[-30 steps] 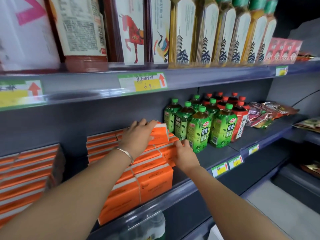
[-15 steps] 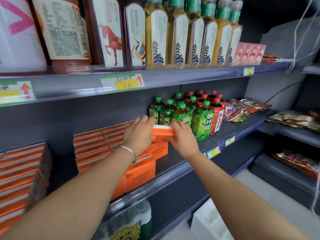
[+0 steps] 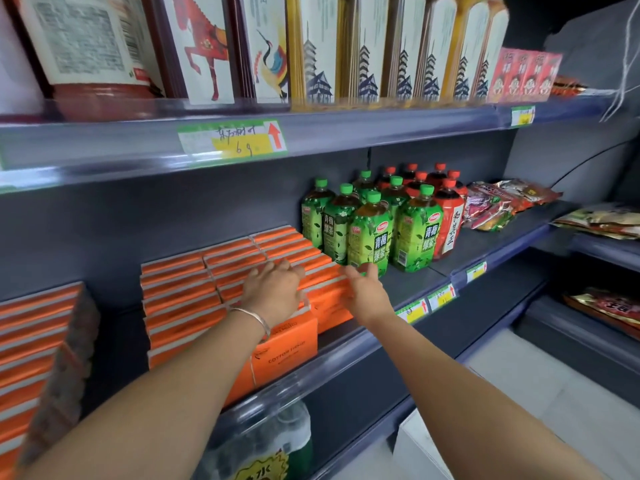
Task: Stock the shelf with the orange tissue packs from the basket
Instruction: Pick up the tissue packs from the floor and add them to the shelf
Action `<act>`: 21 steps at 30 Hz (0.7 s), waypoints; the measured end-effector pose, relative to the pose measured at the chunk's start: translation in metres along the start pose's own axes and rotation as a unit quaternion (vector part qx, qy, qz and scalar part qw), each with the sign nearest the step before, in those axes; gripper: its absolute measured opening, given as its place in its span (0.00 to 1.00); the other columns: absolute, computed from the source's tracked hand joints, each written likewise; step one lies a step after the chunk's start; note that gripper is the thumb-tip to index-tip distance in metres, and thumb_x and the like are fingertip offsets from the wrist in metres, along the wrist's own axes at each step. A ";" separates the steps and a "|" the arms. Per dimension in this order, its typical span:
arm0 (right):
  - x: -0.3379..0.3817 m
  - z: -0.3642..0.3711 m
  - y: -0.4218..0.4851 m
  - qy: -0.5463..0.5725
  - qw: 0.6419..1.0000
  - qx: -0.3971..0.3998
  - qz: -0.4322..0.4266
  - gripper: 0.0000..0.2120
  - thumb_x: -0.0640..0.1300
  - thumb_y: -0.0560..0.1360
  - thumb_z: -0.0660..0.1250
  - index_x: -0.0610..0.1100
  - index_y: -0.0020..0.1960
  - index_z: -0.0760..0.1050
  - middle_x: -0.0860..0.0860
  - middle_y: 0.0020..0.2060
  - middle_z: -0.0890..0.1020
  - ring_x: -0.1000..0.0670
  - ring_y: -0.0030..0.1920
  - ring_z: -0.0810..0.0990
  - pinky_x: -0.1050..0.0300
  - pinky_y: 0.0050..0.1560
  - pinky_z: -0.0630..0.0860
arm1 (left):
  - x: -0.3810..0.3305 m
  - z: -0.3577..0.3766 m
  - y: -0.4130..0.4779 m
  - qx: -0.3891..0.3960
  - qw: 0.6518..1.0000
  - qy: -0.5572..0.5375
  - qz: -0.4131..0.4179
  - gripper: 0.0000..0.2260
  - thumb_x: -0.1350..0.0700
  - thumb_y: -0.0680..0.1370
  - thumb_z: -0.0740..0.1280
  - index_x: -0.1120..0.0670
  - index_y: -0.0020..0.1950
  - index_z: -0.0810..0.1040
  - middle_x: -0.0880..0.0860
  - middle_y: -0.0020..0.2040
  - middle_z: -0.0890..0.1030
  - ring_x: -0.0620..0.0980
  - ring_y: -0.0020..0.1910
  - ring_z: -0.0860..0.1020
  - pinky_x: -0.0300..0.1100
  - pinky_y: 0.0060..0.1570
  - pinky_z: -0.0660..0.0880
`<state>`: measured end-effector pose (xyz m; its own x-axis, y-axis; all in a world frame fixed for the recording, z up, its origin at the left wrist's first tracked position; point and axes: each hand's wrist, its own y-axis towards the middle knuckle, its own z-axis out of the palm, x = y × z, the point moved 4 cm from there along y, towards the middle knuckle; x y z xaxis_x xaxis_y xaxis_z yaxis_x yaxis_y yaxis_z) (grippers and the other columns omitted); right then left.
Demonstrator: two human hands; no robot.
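Note:
Orange tissue packs [image 3: 180, 296] lie stacked in rows on the middle shelf [image 3: 349, 355], with boxed packs [image 3: 287, 348] at the front edge. A second orange stack [image 3: 34, 341] stands further left. My left hand [image 3: 273, 292], with a bracelet on the wrist, rests palm down on top of the right-hand stack, fingers stretched out. My right hand [image 3: 367, 292] touches the right end of the top pack [image 3: 329, 289] with spread fingers. The basket is out of view.
Green tea bottles [image 3: 370, 233] stand directly right of the tissue stack, red-capped bottles [image 3: 446, 216] behind them, snack bags [image 3: 502, 202] beyond. The shelf above [image 3: 381, 126] carries tall bottles and boxes. A large water jug [image 3: 263, 445] sits on the shelf below.
Both hands were holding an orange pack just above the stack; it now lies on the stack, and the hands have flattened onto it.

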<state>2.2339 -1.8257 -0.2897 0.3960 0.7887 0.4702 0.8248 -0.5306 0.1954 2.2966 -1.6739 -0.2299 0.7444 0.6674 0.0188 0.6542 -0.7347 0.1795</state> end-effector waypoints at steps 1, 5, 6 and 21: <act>0.003 0.003 0.002 0.004 1.000 -0.009 0.000 0.23 0.33 0.73 0.62 0.45 0.66 0.65 0.42 0.62 0.63 0.38 0.48 0.76 0.49 0.47 0.75 | 0.001 0.003 0.002 0.002 1.000 -0.003 0.002 0.17 0.52 0.79 0.59 0.47 0.68 0.68 0.51 0.66 0.71 0.54 0.68 0.67 0.50 0.65 0.65; 0.010 0.014 0.004 -0.022 1.000 -0.020 -0.002 0.17 0.33 0.73 0.60 0.41 0.61 0.64 0.39 0.63 0.64 0.37 0.45 0.77 0.50 0.41 0.71 | 0.003 0.014 0.004 0.027 0.999 -0.014 0.016 0.16 0.51 0.80 0.57 0.44 0.68 0.67 0.50 0.67 0.71 0.53 0.68 0.67 0.50 0.65 0.65; 0.010 0.015 0.005 -0.030 0.999 -0.021 -0.003 0.16 0.33 0.74 0.59 0.42 0.60 0.64 0.39 0.63 0.64 0.37 0.47 0.77 0.49 0.41 0.73 | 0.003 0.017 0.004 0.037 0.999 -0.009 0.020 0.16 0.51 0.80 0.57 0.43 0.69 0.67 0.49 0.67 0.71 0.53 0.68 0.67 0.50 0.65 0.64; -0.033 -0.053 -0.121 -0.071 0.997 -0.001 0.018 0.17 0.44 0.78 0.60 0.46 0.67 0.68 0.44 0.61 0.72 0.39 0.61 0.73 0.47 0.52 0.73 | -0.084 -0.001 -0.074 0.011 0.994 -0.039 0.104 0.12 0.50 0.78 0.60 0.45 0.61 0.74 0.48 0.63 0.75 0.53 0.65 0.70 0.46 0.62 0.63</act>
<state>2.0995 -1.8035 -0.2832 0.4789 0.8048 0.3508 0.8082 -0.5601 0.1818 2.1856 -1.6756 -0.2433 0.8710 0.4907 -0.0236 0.4879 -0.8585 0.1581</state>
